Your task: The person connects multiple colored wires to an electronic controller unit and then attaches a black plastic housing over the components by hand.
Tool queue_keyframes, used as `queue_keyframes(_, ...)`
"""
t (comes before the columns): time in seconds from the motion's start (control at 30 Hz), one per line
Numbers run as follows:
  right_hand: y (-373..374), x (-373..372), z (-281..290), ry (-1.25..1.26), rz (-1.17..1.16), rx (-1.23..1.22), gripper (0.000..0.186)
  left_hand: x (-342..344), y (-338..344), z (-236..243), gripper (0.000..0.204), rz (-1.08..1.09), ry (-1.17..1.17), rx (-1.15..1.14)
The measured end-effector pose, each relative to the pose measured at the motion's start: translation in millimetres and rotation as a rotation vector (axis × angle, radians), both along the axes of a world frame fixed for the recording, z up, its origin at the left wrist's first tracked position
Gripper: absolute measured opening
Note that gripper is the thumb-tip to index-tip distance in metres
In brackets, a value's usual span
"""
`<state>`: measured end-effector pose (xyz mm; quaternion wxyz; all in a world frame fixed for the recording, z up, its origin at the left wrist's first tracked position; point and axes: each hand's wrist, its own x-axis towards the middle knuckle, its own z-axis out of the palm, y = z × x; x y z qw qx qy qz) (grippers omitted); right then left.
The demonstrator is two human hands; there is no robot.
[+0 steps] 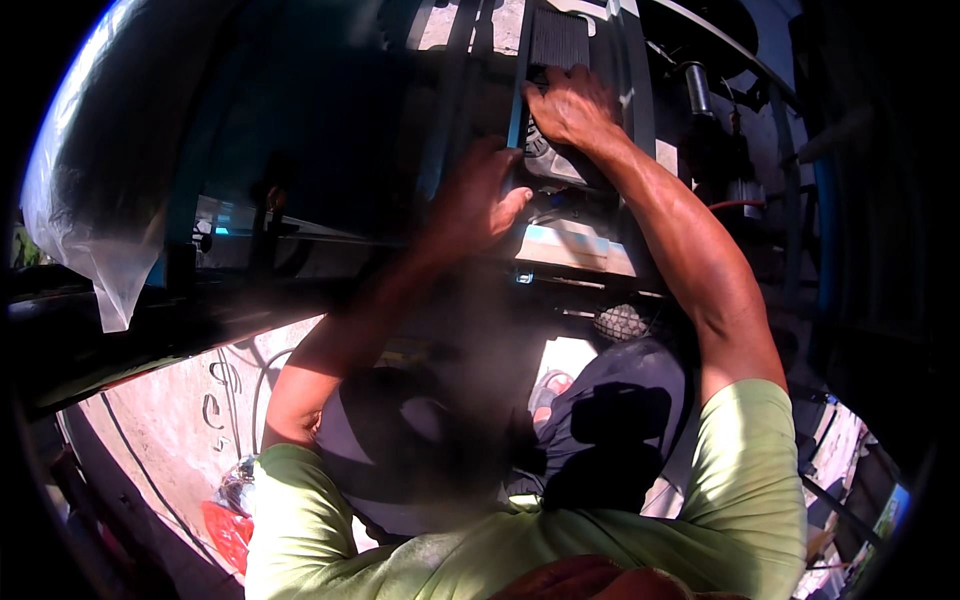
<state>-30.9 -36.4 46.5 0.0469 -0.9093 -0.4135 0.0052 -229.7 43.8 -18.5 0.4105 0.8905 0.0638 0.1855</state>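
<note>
A grey electric motor (562, 42) with a finned casing and a slotted round end lies between metal rails at the top. Over its middle lies my right hand (575, 108), fingers bent around the casing. My left hand (478, 200) is at the motor's near left corner, in deep shade. Its fingers curl over the blue metal rail (518, 112) beside the motor, and the thumb sticks out toward the motor's near end. Just below the motor is a pale crossbar (580, 245) of the frame.
A clear plastic bag (100, 220) hangs at the far left beside a large dark blue panel (310, 110). Right of the rails stands a shiny metal cylinder (697, 90). Cables (225, 400) and a red plastic bag (228, 535) lie on the ground at the lower left.
</note>
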Motion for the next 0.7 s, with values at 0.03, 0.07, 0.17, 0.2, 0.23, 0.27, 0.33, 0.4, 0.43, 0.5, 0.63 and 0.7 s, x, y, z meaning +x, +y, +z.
queue_keyframes(0.03, -2.6, 4.6, -15.0, -0.027, -0.014, 0.049, 0.063, 0.3, 0.4, -0.2, 0.053, -0.008, 0.008, 0.013)
queue_keyframes(0.07, -2.6, 6.1, -21.7, -0.054, -0.026, 0.101, 0.063, -0.2, 0.6, -0.2, 0.053, -0.003, -0.004, 0.011)
queue_keyframes(0.17, -1.1, 12.7, -36.1, -0.074, -0.112, 0.224, 0.062, 0.0, -0.8, 0.1, 0.051, 0.004, 0.002, -0.071)
queue_keyframes(0.2, -1.1, 14.4, -39.2, -0.068, -0.099, 0.243, 0.061, 1.9, -1.0, 1.4, 0.05, 0.002, 0.033, -0.147)
queue_keyframes(0.23, -0.9, 18.0, -41.0, -0.063, -0.087, 0.263, 0.061, 4.5, -1.2, 2.3, 0.049, 0.001, 0.065, -0.223)
queue_keyframes(0.27, 1.8, 20.4, -38.8, -0.056, -0.073, 0.287, 0.06, 7.5, -0.1, 3.7, 0.049, 0.017, 0.041, -0.17)
queue_keyframes(0.33, 9.7, 23.4, -36.8, -0.011, -0.139, 0.27, 0.06, 16.4, 2.9, 3.5, 0.047, 0.048, -0.008, -0.066)
queue_keyframes(0.4, 14.7, 24.6, -38.6, -0.054, -0.157, 0.279, 0.06, 23.8, 5.6, 1.6, 0.043, 0.073, -0.008, -0.057)
queue_keyframes(0.43, 14.6, 25.4, -39.0, -0.045, -0.157, 0.271, 0.061, 25.8, 7.8, 1.1, 0.042, 0.069, 0.025, -0.093)
queue_keyframes(0.5, 13.0, 26.2, -41.3, -0.029, -0.156, 0.29, 0.061, 27.5, 9.2, 1.0, 0.041, 0.06, 0.008, -0.084)
queue_keyframes(0.63, 11.6, 25.4, -41.9, -0.005, -0.162, 0.302, 0.062, 24.5, 11.0, -1.3, 0.039, 0.048, -0.07, -0.022)
queue_keyframes(0.7, 11.4, 24.6, -40.9, 0.003, -0.168, 0.29, 0.063, 23.5, 9.9, 3.8, 0.037, 0.061, -0.061, -0.008)
